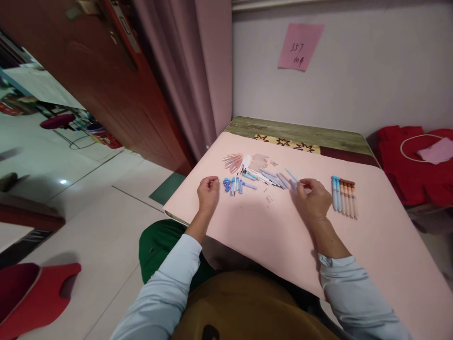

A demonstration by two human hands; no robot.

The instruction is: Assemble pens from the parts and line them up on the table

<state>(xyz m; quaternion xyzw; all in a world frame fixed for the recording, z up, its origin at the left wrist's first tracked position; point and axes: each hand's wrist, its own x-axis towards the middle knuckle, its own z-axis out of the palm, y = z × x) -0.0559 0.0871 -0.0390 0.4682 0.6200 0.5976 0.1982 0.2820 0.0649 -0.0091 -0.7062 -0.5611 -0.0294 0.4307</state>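
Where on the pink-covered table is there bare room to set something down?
The pink table cover is bare on the near side of the slender blue and lavender pen parts, and right of the row of blue- and brown-topped pens. It's crowded between the left hand and right hand.

Table (385, 236) cropped, tiny pieces (273, 163) seemingly blurred

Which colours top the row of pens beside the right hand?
The row of pens shows blue tops at its left, then brown; head view.
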